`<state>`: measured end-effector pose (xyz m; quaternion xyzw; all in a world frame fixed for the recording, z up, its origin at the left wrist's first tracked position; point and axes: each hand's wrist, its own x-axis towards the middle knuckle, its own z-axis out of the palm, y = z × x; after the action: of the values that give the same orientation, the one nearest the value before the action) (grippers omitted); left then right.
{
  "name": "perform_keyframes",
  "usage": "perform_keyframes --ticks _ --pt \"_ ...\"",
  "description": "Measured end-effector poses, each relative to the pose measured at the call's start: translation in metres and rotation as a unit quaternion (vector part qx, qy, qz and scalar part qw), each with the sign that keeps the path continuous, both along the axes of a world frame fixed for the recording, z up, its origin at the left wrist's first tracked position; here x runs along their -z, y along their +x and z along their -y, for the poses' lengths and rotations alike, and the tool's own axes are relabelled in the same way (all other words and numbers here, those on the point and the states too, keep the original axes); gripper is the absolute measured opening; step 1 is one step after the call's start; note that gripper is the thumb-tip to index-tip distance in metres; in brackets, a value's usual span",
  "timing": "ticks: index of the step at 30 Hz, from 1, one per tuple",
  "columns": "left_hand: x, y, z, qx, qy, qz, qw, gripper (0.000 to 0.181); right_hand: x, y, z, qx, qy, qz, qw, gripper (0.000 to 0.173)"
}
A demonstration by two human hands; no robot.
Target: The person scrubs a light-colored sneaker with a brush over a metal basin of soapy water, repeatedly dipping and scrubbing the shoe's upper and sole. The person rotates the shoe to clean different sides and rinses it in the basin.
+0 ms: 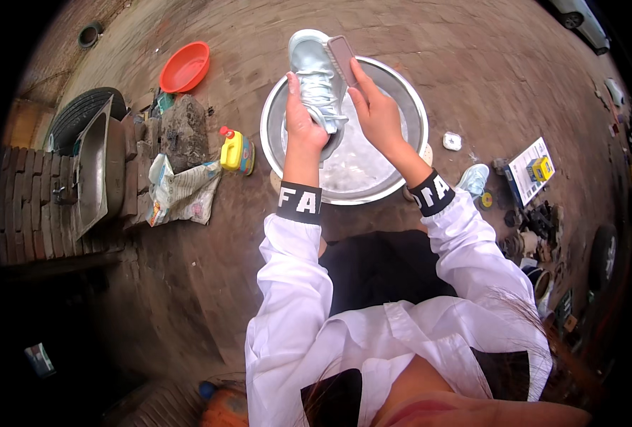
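Observation:
My left hand [304,120] grips a wet, light blue lace-up sneaker [314,69] from below and at its side, with the toe pointing away from me. In my right hand [377,115] is a scrub brush [341,57] with a pinkish-brown back, its bristles against the right side of the shoe near the toe. Both hands are above a large round metal basin [421,107] that holds cloudy, sudsy water [356,163]. The part of the shoe behind my left fingers is hidden.
Left of the basin are a yellow detergent jug [231,152], a printed plastic sack [182,187], a red plastic basin [185,66] and a metal sink [102,165]. To the right lie another light blue sneaker [474,180], a small white dish [452,141] and a yellow box [540,168].

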<state>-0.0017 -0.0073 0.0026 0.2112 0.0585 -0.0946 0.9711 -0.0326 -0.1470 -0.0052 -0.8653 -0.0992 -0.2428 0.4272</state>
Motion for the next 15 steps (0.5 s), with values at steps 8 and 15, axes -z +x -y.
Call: perform_keyframes --ticks 8,15 --pt "0.004 0.009 -0.022 -0.104 0.157 -0.041 0.981 0.043 -0.010 -0.024 0.004 -0.144 -0.092 -0.012 0.985 0.050" --pt "-0.002 0.001 -0.014 -0.188 0.290 -0.006 0.938 0.040 -0.025 -0.024 0.016 -0.130 0.004 -0.081 0.988 0.050"
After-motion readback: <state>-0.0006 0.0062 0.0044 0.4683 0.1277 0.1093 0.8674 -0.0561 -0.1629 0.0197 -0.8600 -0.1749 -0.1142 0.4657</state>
